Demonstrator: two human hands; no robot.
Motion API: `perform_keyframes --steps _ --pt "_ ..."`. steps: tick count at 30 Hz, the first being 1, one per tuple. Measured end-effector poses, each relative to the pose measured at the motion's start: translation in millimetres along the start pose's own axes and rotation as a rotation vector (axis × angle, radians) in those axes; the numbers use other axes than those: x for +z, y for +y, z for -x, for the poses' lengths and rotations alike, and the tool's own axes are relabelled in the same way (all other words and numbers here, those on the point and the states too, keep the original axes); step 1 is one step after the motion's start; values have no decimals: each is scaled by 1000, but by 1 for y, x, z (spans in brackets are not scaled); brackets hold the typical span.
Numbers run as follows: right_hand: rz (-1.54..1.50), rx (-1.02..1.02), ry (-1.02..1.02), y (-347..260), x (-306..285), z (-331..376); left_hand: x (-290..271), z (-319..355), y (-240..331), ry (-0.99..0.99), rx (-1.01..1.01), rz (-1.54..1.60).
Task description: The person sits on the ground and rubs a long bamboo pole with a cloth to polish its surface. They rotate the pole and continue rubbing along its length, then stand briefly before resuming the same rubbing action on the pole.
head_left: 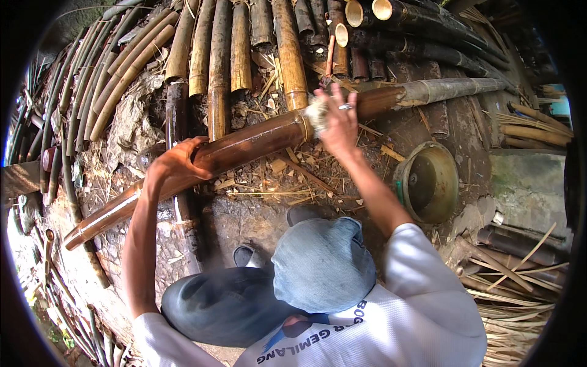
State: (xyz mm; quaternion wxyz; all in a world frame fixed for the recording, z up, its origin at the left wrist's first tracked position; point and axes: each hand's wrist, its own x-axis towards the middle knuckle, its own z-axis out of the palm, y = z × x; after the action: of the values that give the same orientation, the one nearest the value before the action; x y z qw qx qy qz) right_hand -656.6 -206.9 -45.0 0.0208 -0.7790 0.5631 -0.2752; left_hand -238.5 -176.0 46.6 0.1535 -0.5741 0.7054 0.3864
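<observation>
A long, thick bamboo pole (257, 147) lies slanting across in front of me. Its left and middle part is glossy brown and looks wet, while the far right end is dull grey. My left hand (180, 160) is closed around the pole left of its middle, thumb and fingers curved over it. Farther right, my right hand (338, 122), wearing a ring, presses a pale, fuzzy wad (316, 116) against the pole beside a joint. The wad is partly hidden by the fingers and blurred. Under the pole runs a dark, wet crosspiece (176, 116).
Several bamboo poles (220, 67) lie side by side at the back, with dark cut ones (422, 43) stacked back right. Curved canes (131, 73) fill the left. A round bucket (441, 189) stands right of my right forearm. Split strips (520, 287) lie at lower right; chips litter the ground.
</observation>
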Motion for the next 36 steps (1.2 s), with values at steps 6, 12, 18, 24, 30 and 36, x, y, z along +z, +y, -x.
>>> perform_keyframes --steps 6,12,18,24,30,36 --pt "9 428 212 138 -96 -1 52 -2 10 312 17 -159" --pt "-683 1222 125 245 -229 143 48 0 7 322 42 -158" --pt "371 961 -446 326 -109 292 24 0 30 130 -41 62" --pt "-988 1357 123 252 -145 241 16 -14 29 124 97 225" --pt "-874 626 96 109 -170 70 13 -36 44 58 38 377" --pt "-256 201 -212 -126 12 -15 29 -58 103 371 645 919"
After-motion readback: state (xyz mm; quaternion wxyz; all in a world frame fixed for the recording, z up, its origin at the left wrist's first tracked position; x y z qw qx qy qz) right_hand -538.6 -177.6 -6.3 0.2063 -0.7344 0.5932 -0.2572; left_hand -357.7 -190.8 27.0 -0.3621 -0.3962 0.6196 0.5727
